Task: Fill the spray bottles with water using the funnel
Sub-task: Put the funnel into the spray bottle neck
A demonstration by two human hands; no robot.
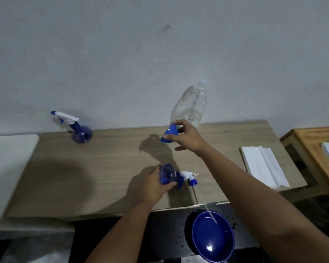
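Note:
My left hand [156, 184] grips an open blue spray bottle [167, 174] standing on the wooden table [103, 168], its neck uncovered. Its white and blue spray head [188, 178] lies on the table just right of it, with the dip tube [207, 209] reaching over the table's front edge. My right hand [188, 137] holds a blue funnel [170, 133] in the air, tilted, above and behind the open bottle. A clear plastic water bottle [190, 105] stands capped by the wall behind the funnel. A second blue spray bottle [80, 130], with its head on, stands at the back left.
A blue bowl [213, 236] sits on a dark wet surface below the table's front edge. Folded white paper towels [262, 164] lie at the table's right end. A wooden stand [315, 147] with white paper is to the right, a white surface [6, 168] to the left.

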